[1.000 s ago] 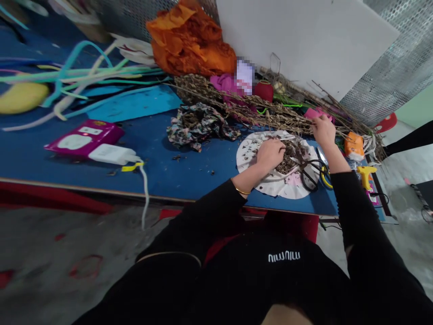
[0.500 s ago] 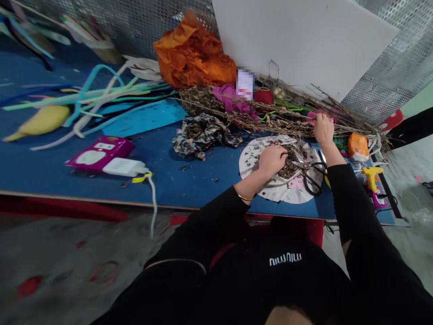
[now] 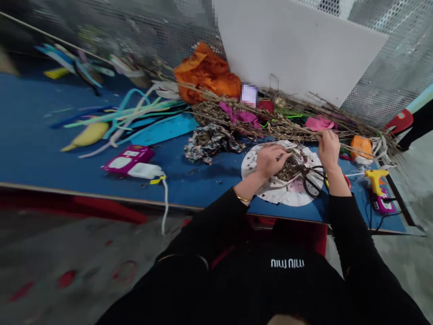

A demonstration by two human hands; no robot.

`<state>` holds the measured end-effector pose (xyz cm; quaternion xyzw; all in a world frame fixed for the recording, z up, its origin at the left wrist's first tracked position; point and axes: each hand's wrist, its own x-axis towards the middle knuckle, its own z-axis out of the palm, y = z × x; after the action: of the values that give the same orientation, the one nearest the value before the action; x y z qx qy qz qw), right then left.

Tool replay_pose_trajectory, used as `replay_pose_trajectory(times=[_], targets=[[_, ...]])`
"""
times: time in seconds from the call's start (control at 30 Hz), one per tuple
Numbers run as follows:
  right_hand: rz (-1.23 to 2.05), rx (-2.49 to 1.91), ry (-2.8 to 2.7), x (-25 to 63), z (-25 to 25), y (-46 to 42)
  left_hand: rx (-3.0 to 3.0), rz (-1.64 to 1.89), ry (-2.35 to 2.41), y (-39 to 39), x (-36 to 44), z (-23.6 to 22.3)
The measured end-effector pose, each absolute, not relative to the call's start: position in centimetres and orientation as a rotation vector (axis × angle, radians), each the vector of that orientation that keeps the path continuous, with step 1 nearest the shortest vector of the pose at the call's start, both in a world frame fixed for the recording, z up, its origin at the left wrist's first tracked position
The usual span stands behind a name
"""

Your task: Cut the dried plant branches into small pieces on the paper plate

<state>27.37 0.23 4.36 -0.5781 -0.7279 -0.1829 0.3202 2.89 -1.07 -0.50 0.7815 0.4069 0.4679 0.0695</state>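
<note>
The right hand (image 3: 329, 146) is now sitting lower than before, clearing more of the pink sheet (image 3: 320, 123); its fingers are drawing together and seem to be pinching a thin stem at the near edge of the dried stems (image 3: 282, 129). These are lying along the back of the blue table (image 3: 203, 192), and some are now crossing in front of the orange paper (image 3: 199, 72), which they were not doing earlier. The left hand (image 3: 270, 160) is still resting over the crumbled plant bits (image 3: 287, 173) on the round white cloth (image 3: 270, 197), its fingers bending close together; whether they are gripping anything, one cannot tell. The black-handled scissors (image 3: 306, 170) are still lying across the cloth between the hands, their handles pointing toward the right wrist
</note>
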Motion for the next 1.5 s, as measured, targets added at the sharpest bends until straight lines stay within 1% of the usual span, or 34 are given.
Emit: replay_pose_trajectory(times=[0.13,0.23,0.33,0.47,0.57,0.73,0.9,1.07,1.33,1.5], targets=[[-0.47,-1.474,-1.942,26.4,3.7,0.3,2.477,1.558,1.3,-2.2,2.0,0.8],[-0.514,-1.464,-1.977,26.1,3.5,0.3,2.57,1.59,1.425,-2.9,1.4,2.4],[-0.555,-1.433,-2.021,25.6,3.4,-0.2,2.652,1.501,1.513,-2.9,1.1,4.1],[-0.608,-1.305,-2.126,24.7,3.1,-0.6,2.752,1.297,1.41,-1.9,0.9,5.3],[-0.606,-1.248,-2.214,24.2,2.8,-0.6,2.794,1.16,1.349,-1.2,0.7,4.8],[-0.572,-1.235,-2.308,23.9,2.4,-0.3,2.806,0.98,1.426,-1.1,0.6,3.2],[-0.603,-1.23,-2.311,24.3,2.4,-0.2,2.732,0.979,1.461,-1.7,-0.2,2.7],[-0.603,-1.318,-2.253,24.6,3.0,-0.3,2.685,1.005,1.503,-1.6,-1.0,2.9],[-0.506,-1.398,-2.244,24.3,3.7,-0.7,2.769,0.836,1.488,-0.9,-1.7,2.5],[-0.471,-1.422,-2.221,24.3,3.7,-0.6,2.781,0.821,1.463,-0.2,-1.8,2.3]])
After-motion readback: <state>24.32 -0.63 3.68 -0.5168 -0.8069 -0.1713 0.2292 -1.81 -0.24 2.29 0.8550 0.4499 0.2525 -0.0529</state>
